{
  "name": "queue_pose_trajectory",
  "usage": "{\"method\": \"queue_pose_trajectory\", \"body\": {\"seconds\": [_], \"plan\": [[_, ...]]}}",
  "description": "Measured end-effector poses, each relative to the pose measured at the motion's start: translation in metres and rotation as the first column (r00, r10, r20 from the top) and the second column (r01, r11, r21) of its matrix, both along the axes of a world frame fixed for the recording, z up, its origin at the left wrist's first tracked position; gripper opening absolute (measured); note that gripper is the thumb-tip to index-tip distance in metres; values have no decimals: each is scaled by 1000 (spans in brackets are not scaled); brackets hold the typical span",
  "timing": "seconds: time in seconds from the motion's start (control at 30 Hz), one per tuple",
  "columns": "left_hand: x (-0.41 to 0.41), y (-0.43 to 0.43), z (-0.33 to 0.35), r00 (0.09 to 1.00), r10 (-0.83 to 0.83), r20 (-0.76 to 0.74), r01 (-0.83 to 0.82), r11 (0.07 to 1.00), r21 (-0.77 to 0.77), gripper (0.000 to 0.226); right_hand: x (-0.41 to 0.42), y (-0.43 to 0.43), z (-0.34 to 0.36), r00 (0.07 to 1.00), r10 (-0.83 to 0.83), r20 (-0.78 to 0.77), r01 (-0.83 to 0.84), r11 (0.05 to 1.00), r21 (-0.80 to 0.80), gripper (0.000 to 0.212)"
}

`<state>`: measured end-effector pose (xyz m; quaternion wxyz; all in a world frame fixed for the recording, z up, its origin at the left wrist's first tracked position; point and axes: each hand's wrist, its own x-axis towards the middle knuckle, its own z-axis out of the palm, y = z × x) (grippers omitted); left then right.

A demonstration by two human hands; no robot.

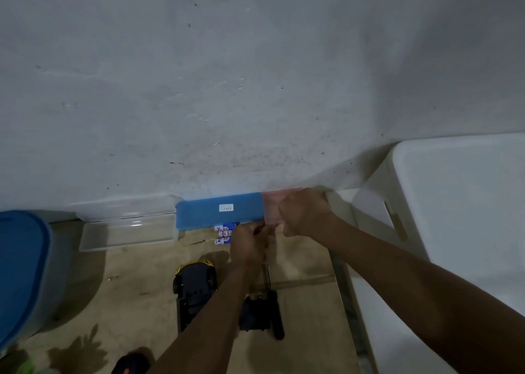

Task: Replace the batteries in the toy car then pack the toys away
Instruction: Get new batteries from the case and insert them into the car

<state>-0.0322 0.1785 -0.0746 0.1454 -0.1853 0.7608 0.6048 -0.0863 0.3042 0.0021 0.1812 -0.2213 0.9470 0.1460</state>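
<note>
The person's forearms crossed the upturned toy car point(195, 285), at 7 o'clock of the left hand point(249, 244). Both hands were curled, the right hand point(304, 217) against the blue case point(218, 210); what they held was unclear. Probably the battery swap was under way: next, picking up the batteries point(224, 234) at 10 o'clock.

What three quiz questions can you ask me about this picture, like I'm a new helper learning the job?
1. True or false: the toy car lies on the floor, outside the clear tray.
2. What colour is the flat lid just behind the batteries? A red, B blue, C green.
3. Which is nearer the batteries, the left hand or the right hand?

Key: 1 true. 2 B. 3 the left hand.
</note>
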Motion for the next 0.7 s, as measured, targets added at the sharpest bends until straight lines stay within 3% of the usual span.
{"method": "queue_pose_trajectory", "body": {"seconds": [0.17, 0.23, 0.37, 0.53, 0.63, 0.7], "plan": [[0, -2, 0, 1000, 13, 1, -13, 1000, -16, 26, -13, 7, 11, 1000, 0, 0, 0, 1000, -21, 37], [1, -3, -1, 1000, -5, 17, 5, 1000, -14, 16, -19, 13, 20, 998, -55, -22, 54, 998, -44, 38], [2, -7, 0, 997, -79, 19, 79, 996, -30, 17, -20, 18, 22, 958, -258, -123, 211, 928, -307, 37], [2, -11, 5, 991, -133, -12, 131, 987, -88, 26, 2, 3, -11, 804, -539, -251, 291, 725, -624, 28], [1, -12, 5, 996, -70, 51, 69, 997, 19, 25, 13, -6, -17, 633, -774, -4, 487, 402, -776, 32], [2, -13, 3, 997, -59, 53, 56, 997, 48, 24, 16, -9, -25, 607, -792, 64, 502, 320, -803, 30]]}}
